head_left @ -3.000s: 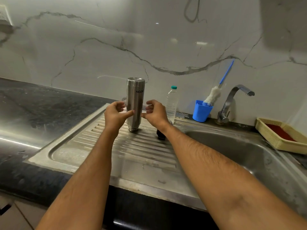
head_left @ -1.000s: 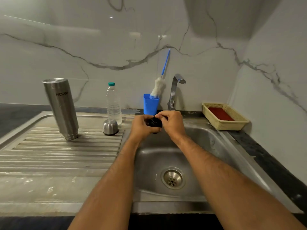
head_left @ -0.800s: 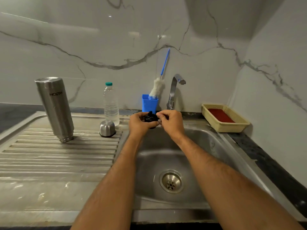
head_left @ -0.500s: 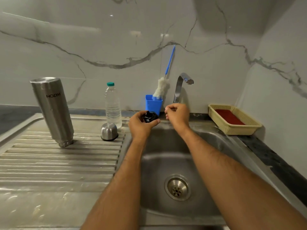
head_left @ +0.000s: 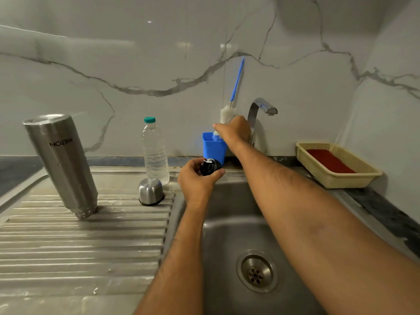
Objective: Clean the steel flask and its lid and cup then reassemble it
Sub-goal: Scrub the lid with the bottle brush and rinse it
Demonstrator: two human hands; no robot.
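Observation:
The steel flask (head_left: 61, 163) stands upside down on the ribbed draining board, at the left. Its steel cup (head_left: 150, 194) rests mouth down beside a water bottle. My left hand (head_left: 197, 180) holds the black lid (head_left: 209, 167) over the sink's back left corner. My right hand (head_left: 234, 131) is stretched toward the back wall, its fingers on the white head of the bottle brush (head_left: 227, 114), which stands in a blue holder (head_left: 213, 148). I cannot see whether the fingers have closed around the brush.
A clear water bottle (head_left: 155, 151) with a green cap stands behind the cup. The tap (head_left: 259, 112) rises just right of my right hand. A cream basket (head_left: 336, 164) with a red pad sits at the right. The sink basin (head_left: 231, 244) and drain (head_left: 256, 270) lie below my arms.
My right hand has left the lid and reached up and back to the brush head. The left hand keeps the lid over the sink's corner.

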